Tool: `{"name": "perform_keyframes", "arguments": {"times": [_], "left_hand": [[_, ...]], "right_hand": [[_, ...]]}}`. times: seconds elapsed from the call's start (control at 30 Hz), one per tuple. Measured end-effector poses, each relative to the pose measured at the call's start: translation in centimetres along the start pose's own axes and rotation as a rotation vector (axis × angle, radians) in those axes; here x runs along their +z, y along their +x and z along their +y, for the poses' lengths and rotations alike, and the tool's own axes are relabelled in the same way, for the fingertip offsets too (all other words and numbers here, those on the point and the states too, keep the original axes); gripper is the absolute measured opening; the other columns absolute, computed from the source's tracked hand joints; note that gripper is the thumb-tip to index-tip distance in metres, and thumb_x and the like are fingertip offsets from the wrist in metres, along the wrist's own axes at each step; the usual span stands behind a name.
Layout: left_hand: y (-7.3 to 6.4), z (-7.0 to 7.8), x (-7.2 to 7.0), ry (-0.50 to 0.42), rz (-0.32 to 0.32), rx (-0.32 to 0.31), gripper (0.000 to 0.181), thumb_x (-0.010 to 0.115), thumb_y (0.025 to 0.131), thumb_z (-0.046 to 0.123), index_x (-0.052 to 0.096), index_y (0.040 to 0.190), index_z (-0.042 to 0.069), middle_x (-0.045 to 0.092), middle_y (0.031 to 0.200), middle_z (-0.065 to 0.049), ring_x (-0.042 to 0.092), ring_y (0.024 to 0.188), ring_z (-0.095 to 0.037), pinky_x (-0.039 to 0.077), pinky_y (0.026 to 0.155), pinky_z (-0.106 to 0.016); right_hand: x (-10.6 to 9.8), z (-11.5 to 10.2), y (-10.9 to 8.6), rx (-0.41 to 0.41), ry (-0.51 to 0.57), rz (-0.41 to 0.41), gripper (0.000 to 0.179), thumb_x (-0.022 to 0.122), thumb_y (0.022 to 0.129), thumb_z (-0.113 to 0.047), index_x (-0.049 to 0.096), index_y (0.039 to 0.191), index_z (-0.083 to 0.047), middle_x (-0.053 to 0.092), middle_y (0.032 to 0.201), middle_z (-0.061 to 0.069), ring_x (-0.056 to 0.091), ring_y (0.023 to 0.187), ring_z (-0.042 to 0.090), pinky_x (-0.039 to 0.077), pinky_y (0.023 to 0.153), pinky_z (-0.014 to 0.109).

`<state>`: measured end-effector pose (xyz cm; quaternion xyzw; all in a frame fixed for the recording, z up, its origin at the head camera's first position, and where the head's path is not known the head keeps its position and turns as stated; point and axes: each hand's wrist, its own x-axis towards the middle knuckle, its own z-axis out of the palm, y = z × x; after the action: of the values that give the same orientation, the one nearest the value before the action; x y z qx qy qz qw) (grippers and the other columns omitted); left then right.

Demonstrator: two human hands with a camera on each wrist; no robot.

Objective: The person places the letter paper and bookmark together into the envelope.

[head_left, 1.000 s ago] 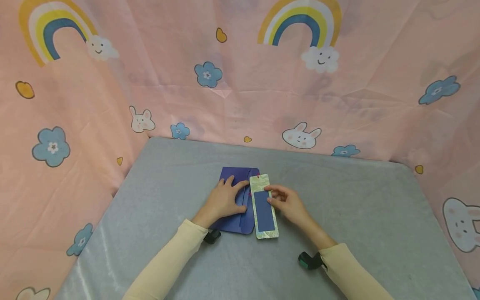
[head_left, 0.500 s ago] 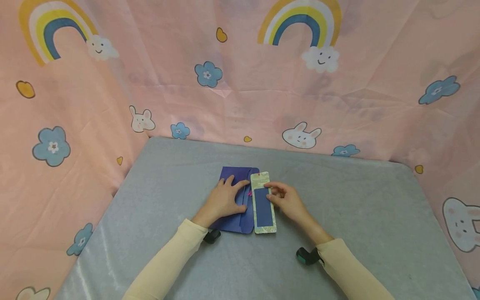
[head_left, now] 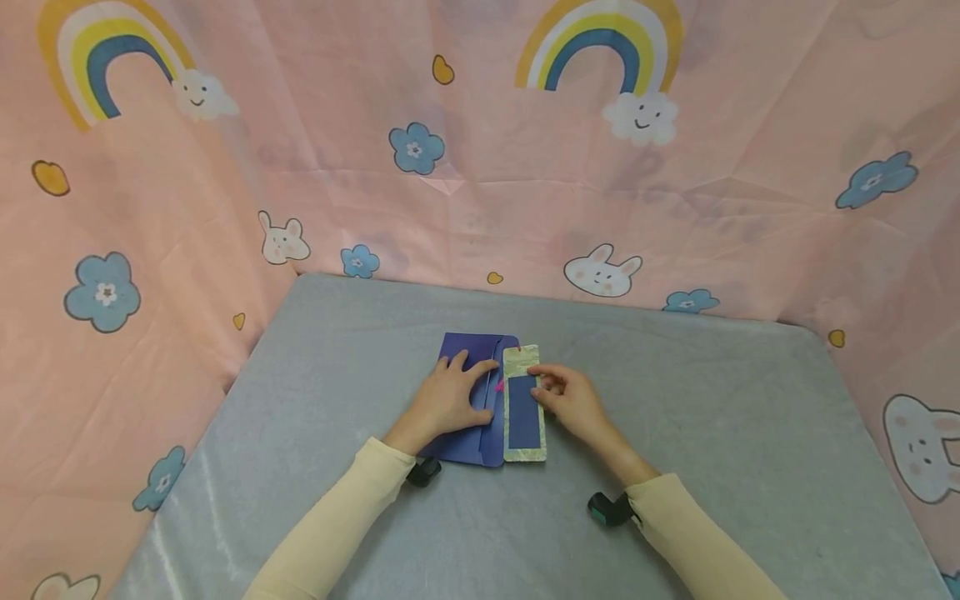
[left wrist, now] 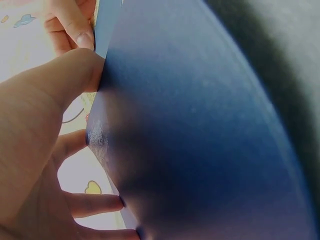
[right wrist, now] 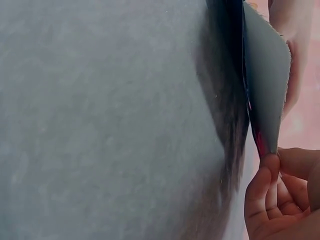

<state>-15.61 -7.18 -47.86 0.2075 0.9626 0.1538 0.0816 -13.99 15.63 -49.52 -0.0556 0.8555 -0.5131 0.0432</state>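
A blue paper envelope [head_left: 457,450] lies on the table, its flap side to the right. My left hand [head_left: 446,402] rests on it with spread fingers; in the left wrist view the thumb and fingertips touch the envelope [left wrist: 195,115]. Beside the flap, my right hand [head_left: 573,404] pinches the right edge of a bookmark [head_left: 524,417], pale green with a dark blue panel. The bookmark stands upright in the head view, its left edge overlapping the envelope's right side. A bit of pink cord [head_left: 500,386] shows at its left edge. The right wrist view shows the bookmark's plain underside [right wrist: 267,75] tilted.
Grey cloth covers the table [head_left: 712,433]. Behind and at the sides hangs a pink curtain [head_left: 487,217] printed with rainbows, flowers and rabbits. Each wrist carries a small black camera, such as the right one [head_left: 609,508].
The right hand has moved the bookmark up and left, straightening it, so its left edge now overlaps the envelope. My left hand has stayed put.
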Motion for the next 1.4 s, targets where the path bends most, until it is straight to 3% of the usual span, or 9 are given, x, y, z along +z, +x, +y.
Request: {"name": "perform_keyframes", "arguments": {"times": [0.33,1.4], "left_hand": [[0.1,-0.1,-0.2,0.007,-0.015,0.018,0.076,0.076,0.079,0.049,0.046,0.147,0.032,0.044,0.151,-0.024,0.045,0.134,-0.053,0.046,0.1,-0.064],[0.1,-0.2,-0.1,-0.005,-0.006,0.01,0.077,0.075,0.08,0.049,0.045,0.148,0.032,0.044,0.151,-0.023,0.044,0.135,-0.052,0.044,0.103,-0.063]], "right_hand": [[0.8,-0.7,0.5,-0.019,-0.09,0.038,0.03,0.071,0.084,-0.001,0.07,0.115,0.0,0.064,0.077,0.01,0.049,0.056,0.007,0.041,0.052,0.02],[3.0,-2.0,1.5,-0.017,-0.166,0.035,0.032,0.07,0.083,-0.001,0.071,0.115,0.0,0.065,0.076,0.008,0.05,0.058,0.01,0.041,0.055,0.021]]}}
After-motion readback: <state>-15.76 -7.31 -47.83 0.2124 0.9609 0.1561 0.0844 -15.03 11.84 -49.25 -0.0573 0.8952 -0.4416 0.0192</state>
